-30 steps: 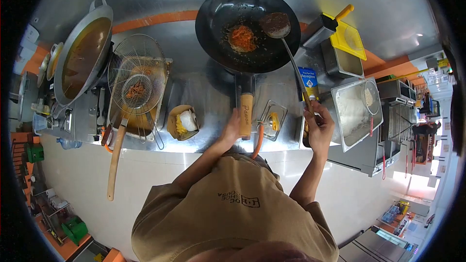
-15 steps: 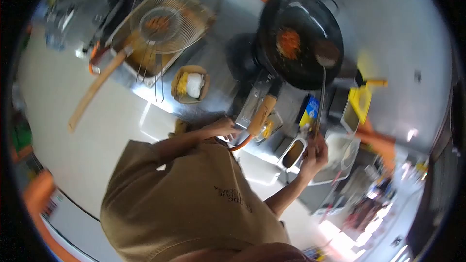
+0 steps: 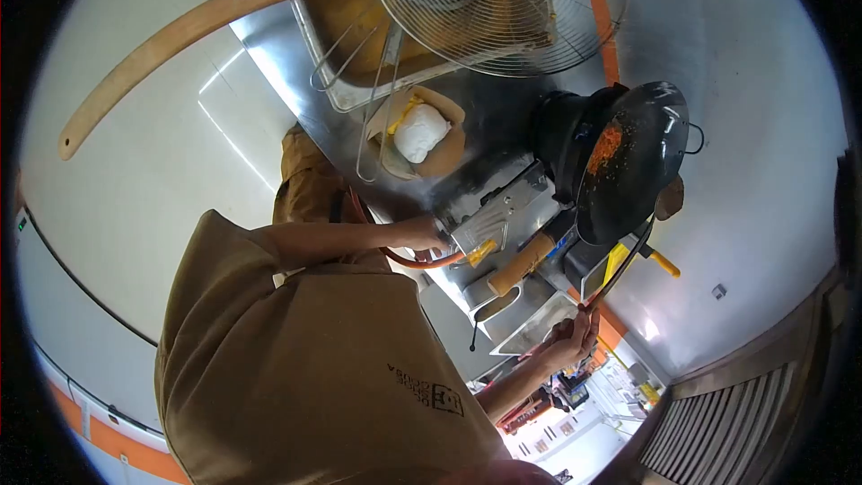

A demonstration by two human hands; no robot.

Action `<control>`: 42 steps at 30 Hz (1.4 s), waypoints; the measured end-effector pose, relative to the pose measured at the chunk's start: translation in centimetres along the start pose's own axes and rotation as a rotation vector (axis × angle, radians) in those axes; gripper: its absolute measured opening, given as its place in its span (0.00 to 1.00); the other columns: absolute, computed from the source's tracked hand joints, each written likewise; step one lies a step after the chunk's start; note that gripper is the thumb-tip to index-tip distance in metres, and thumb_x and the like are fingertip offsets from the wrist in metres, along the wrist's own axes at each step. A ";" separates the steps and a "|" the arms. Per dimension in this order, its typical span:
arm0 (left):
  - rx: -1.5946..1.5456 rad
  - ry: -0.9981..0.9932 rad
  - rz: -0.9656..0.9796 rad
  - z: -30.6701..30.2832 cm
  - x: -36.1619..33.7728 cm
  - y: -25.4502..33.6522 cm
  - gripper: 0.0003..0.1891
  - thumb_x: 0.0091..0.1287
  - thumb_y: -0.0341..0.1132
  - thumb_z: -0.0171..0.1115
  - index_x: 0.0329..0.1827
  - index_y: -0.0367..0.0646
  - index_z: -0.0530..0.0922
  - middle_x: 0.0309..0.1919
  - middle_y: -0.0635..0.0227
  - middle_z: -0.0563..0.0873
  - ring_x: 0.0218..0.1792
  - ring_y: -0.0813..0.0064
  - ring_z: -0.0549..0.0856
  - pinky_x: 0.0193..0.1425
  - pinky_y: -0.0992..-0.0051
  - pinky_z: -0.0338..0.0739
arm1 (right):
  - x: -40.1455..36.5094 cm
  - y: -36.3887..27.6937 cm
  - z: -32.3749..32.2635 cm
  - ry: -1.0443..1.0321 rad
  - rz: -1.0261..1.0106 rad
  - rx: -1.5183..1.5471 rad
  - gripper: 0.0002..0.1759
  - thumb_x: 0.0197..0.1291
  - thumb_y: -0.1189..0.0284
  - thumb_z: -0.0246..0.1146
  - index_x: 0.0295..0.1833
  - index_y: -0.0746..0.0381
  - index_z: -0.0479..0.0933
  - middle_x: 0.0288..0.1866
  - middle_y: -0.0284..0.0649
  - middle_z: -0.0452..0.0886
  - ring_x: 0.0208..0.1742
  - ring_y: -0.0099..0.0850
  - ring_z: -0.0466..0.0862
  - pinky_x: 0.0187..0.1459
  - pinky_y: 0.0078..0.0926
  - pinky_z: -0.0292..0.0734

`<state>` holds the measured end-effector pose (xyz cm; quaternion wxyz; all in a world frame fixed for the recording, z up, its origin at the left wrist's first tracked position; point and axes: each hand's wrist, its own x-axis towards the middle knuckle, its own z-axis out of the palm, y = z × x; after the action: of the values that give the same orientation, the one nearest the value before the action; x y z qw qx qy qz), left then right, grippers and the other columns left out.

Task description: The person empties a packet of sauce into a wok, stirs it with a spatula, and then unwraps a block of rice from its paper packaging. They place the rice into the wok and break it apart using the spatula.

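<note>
My right hand (image 3: pixel 567 341) is closed around the handle of a ladle (image 3: pixel 620 271), whose brown-stained bowl is at the outer right rim of the black wok (image 3: pixel 639 187). Orange shredded food (image 3: pixel 606 149) lies in the wok, which sits on a burner. The wok's wooden handle (image 3: pixel 524 264) points toward me, with neither hand on it. My left hand (image 3: pixel 420 235) is at the front of the metal stove unit (image 3: pixel 503 207), its fingers curled and partly hidden; what they touch cannot be made out.
A wire strainer (image 3: pixel 485 9) with a long wooden handle (image 3: pixel 180 36) rests over an oily tray (image 3: pixel 334 81). A paper bowl (image 3: pixel 444 157) holds white and yellow food. Metal containers (image 3: pixel 539 321) stand at right, near a yellow-handled item (image 3: pixel 663 262).
The ladle bowl has moved from inside the wok to its outer right rim. My left hand stays at the stove front. The camera view has turned and shifted.
</note>
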<state>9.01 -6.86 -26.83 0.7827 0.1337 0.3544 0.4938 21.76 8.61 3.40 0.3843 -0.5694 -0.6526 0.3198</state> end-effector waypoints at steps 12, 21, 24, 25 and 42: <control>0.083 -0.029 0.094 0.3 2.0 -2.1 0.22 0.74 0.46 0.61 0.49 0.30 0.85 0.42 0.54 0.92 0.31 0.68 0.92 0.31 0.71 0.88 | -2.4 -0.6 1.2 -0.028 -0.018 -0.054 0.17 0.65 0.79 0.64 0.60 0.63 0.80 0.44 0.44 0.89 0.17 0.12 0.66 0.16 0.11 0.57; 0.506 -0.085 0.138 0.1 3.8 -4.4 0.21 0.74 0.48 0.56 0.52 0.37 0.86 0.45 0.49 0.90 0.42 0.64 0.91 0.47 0.65 0.83 | -3.7 -1.2 1.9 0.030 0.036 -0.090 0.21 0.63 0.80 0.65 0.62 0.67 0.79 0.43 0.42 0.89 0.19 0.12 0.66 0.16 0.12 0.54; 0.300 -0.026 0.190 0.3 3.4 -4.1 0.21 0.78 0.43 0.55 0.42 0.29 0.86 0.38 0.56 0.93 0.33 0.67 0.93 0.36 0.70 0.88 | -3.7 -1.1 1.6 0.026 0.047 -0.108 0.21 0.63 0.80 0.66 0.62 0.66 0.78 0.44 0.43 0.89 0.19 0.12 0.66 0.16 0.12 0.55; 0.384 -0.070 0.142 0.2 3.2 -3.4 0.19 0.78 0.42 0.53 0.48 0.31 0.83 0.45 0.56 0.90 0.40 0.68 0.90 0.42 0.70 0.85 | -3.7 -1.1 1.6 0.023 0.056 -0.126 0.21 0.63 0.80 0.66 0.62 0.66 0.79 0.44 0.43 0.89 0.19 0.12 0.66 0.16 0.12 0.55; 0.287 0.007 0.074 0.3 0.7 -0.5 0.20 0.75 0.42 0.56 0.45 0.30 0.87 0.39 0.50 0.91 0.41 0.64 0.93 0.41 0.64 0.86 | -3.5 -1.0 2.0 -0.001 0.050 -0.112 0.20 0.63 0.81 0.65 0.61 0.65 0.78 0.44 0.45 0.89 0.18 0.12 0.65 0.16 0.12 0.55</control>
<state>9.73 -6.48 -27.18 0.7358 0.2555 0.4188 0.4669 19.71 5.01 2.79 0.3433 -0.6061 -0.6552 0.2923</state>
